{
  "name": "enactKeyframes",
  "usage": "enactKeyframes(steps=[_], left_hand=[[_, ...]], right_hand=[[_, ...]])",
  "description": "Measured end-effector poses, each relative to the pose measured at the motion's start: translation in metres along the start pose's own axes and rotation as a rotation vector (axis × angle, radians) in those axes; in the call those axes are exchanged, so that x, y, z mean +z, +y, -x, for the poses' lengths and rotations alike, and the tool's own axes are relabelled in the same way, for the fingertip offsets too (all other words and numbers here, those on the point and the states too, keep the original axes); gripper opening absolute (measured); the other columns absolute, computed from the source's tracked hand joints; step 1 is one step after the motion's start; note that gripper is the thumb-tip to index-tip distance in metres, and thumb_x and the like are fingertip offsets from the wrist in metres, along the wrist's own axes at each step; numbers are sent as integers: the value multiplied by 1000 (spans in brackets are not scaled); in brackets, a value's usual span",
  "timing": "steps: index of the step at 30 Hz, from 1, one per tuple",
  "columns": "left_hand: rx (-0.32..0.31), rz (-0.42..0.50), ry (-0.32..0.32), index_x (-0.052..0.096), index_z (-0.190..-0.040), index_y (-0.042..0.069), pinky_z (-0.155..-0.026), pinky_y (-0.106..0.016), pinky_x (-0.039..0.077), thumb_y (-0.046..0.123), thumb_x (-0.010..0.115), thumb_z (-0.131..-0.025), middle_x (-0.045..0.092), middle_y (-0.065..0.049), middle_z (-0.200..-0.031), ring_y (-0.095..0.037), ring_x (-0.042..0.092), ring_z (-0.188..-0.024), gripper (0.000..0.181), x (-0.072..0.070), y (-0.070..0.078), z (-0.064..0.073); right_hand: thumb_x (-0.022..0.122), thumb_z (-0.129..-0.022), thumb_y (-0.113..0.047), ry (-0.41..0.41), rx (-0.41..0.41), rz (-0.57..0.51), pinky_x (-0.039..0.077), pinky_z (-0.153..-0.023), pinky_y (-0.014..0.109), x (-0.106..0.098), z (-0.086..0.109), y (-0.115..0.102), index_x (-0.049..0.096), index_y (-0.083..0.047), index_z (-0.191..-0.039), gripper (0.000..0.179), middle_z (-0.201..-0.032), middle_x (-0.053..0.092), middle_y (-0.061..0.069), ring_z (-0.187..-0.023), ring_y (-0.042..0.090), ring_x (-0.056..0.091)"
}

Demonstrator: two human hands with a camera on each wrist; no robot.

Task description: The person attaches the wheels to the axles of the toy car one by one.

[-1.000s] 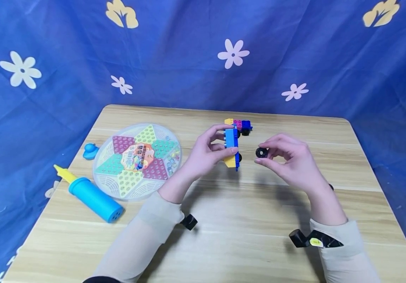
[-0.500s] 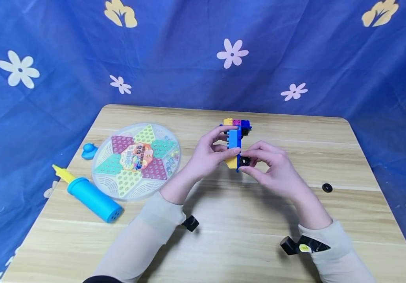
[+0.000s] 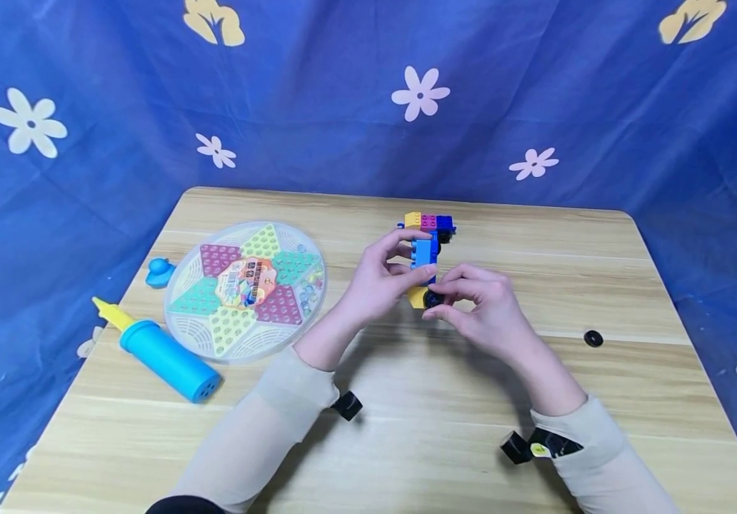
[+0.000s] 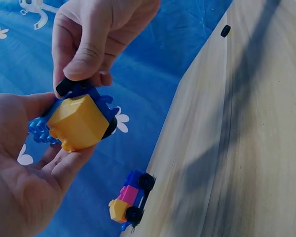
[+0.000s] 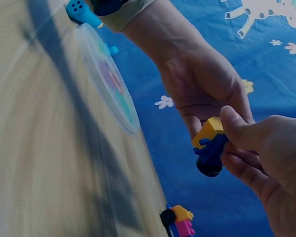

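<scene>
My left hand (image 3: 375,284) grips a small building-block toy car (image 3: 423,253) above the table, thumb on the near side and fingers around the far side. The car has light blue blocks and a yellow block (image 4: 81,121) on a dark blue base, and its underside is turned to the right. My right hand (image 3: 487,307) pinches a black toy wheel (image 3: 433,299) between thumb and fingers, right at the base beside the yellow block. In the right wrist view, another black wheel (image 5: 209,167) shows on the base. The pinching fingertips partly cover the held wheel.
A second block car (image 3: 429,220) in yellow, pink and blue stands behind the hands. One loose black wheel (image 3: 593,338) lies to the right. On the left are a round Chinese checkers board (image 3: 178,325), a blue hand pump (image 3: 166,357) and a small blue toy (image 3: 159,271).
My right hand has moved left, bringing the black wheel from apart from the car to its base. The loose wheel on the right has come into full view. My left hand has barely moved.
</scene>
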State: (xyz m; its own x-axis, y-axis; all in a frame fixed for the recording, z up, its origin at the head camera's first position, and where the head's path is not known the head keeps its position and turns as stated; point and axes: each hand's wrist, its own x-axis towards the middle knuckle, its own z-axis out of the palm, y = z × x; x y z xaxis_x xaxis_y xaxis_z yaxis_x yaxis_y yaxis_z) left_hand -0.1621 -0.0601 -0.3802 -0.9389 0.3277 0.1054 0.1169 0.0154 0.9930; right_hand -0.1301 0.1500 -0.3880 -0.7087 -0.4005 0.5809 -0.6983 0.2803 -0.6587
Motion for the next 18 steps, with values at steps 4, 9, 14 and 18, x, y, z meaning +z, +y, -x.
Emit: enactKeyframes(steps=[4, 9, 14, 18], left_hand=[[-11, -12, 12, 67, -135, 19, -64, -36, 62, 10, 80, -97, 64, -16, -117, -30, 77, -81, 42, 0, 1, 0], [-43, 28, 34, 67, -134, 20, -62, -31, 59, 10, 80, -97, 66, -17, -112, -34, 77, -86, 40, -1, 0, 0], [-49, 6, 70, 68, -133, 21, -61, -30, 58, 14, 82, -96, 69, -15, -108, -34, 71, -95, 40, 0, -2, 0], [-56, 25, 63, 68, -134, 22, -56, -31, 57, 14, 80, -98, 66, -16, -111, -32, 76, -84, 39, 1, -1, 2]], right_hand=[[97, -72, 0, 15, -22, 27, 56, -77, 20, 3, 0, 0, 83, -1, -96, 28, -92, 72, 3, -85, 20, 72], [97, -73, -1, 9, -78, 85, 55, -85, 18, 4, 0, 0, 82, 1, -100, 32, -95, 71, 4, -90, 22, 73], [97, -73, 0, 3, -112, 112, 56, -85, 19, 4, 1, 2, 82, 2, -100, 31, -95, 71, 5, -90, 23, 73], [96, -75, -2, -11, -94, 139, 57, -73, 23, 5, 0, 0, 82, 1, -100, 29, -94, 72, 4, -87, 21, 72]])
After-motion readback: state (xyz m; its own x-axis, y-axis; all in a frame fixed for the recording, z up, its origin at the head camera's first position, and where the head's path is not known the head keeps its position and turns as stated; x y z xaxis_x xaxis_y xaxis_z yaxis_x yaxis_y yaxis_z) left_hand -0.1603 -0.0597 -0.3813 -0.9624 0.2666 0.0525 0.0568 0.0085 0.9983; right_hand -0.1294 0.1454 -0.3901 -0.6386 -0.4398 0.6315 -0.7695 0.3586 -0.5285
